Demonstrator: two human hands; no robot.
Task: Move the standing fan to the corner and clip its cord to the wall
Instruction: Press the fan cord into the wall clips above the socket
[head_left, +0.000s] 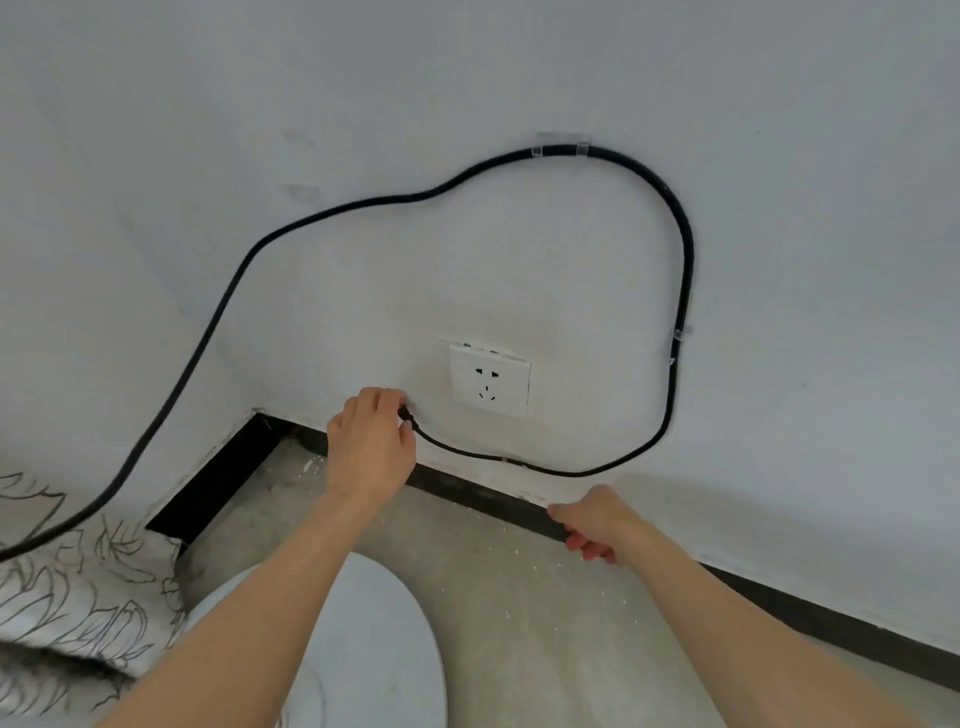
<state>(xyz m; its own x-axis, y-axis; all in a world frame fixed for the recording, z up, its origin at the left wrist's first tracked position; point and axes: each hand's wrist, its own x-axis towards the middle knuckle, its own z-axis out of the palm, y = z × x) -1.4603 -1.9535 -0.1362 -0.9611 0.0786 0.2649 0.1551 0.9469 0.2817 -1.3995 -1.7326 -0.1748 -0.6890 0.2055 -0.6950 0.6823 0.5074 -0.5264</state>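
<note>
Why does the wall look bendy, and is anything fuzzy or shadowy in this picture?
In the head view, the wide lens curves the black skirting board and the wall; the right hand looks a little blurred, while the socket and cord are sharp; light is soft and even, with only a faint shadow beside the left hand, no glare.

We list: black cord (684, 270); white socket (489, 380); white wall (779, 156); black skirting (779, 603); grey floor (545, 597); white cloth (78, 587) with dark leaf outlines.

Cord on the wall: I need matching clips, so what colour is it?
Black, seen clearly in the head view: the cord.
</note>
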